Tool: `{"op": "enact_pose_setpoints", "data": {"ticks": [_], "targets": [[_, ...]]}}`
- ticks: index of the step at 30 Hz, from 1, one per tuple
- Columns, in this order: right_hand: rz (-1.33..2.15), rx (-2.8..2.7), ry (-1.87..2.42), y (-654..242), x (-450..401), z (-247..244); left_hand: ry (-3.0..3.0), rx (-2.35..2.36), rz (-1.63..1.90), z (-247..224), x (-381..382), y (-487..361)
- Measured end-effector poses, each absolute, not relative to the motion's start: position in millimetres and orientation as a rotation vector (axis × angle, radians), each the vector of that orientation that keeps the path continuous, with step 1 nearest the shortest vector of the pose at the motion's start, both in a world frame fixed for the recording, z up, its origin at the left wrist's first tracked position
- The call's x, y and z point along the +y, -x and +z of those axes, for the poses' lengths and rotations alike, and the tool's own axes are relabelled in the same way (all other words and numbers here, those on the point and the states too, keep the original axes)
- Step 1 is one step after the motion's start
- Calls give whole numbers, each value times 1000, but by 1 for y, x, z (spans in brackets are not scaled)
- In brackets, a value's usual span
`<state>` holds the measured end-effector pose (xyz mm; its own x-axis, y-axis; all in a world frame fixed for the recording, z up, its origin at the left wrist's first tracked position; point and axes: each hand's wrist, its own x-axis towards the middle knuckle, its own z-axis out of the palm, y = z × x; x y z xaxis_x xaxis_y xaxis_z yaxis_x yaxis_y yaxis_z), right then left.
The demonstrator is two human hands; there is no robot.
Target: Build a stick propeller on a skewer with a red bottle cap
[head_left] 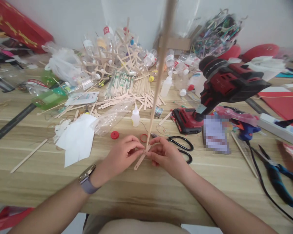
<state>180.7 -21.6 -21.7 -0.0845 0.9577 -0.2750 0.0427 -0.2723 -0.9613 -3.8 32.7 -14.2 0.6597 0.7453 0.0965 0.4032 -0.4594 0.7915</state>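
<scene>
A long thin wooden stick [156,94] rises from between my hands toward the camera, its top blurred. At its lower end lies a short flat craft stick [139,162] with a small hole near its rounded tip. My left hand [123,155] pinches the join from the left, thumb and forefinger closed. From the right, my right hand [168,156] pinches the same spot with curled fingers. What exactly sits between the fingertips is partly hidden. Just beyond my right hand are black-handled scissors [183,143]. A red ring [144,138] and a red cap [114,135] lie close by.
A red cordless drill [230,83] stands at right, with pliers [273,175] and a black cable nearby. Paper [79,139] and a loose stick [28,155] lie left. Behind are a small glue bottle [135,117], heaped craft sticks [122,83] and plastic bottles.
</scene>
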Motion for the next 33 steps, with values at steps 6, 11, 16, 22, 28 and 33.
{"op": "enact_pose_setpoints", "data": {"ticks": [6,11,16,22,28,33], "targets": [[1449,-1290,1450,-177,-21,-30,-2290,796,486,-25,30,4],[1240,-1557,1518,-178,-25,-27,-2427,773,478,-30,27,2],[895,-1816,1530,-182,-27,-23,-2516,771,424,-31,26,-1],[712,-1964,1469,-185,-25,-31,-2551,789,377,-30,24,-3],[648,-2006,1435,-184,-25,-31,-2579,756,407,-31,22,-3],[628,-2017,1434,-184,-26,-30,-2606,750,410,-33,21,-1]]}}
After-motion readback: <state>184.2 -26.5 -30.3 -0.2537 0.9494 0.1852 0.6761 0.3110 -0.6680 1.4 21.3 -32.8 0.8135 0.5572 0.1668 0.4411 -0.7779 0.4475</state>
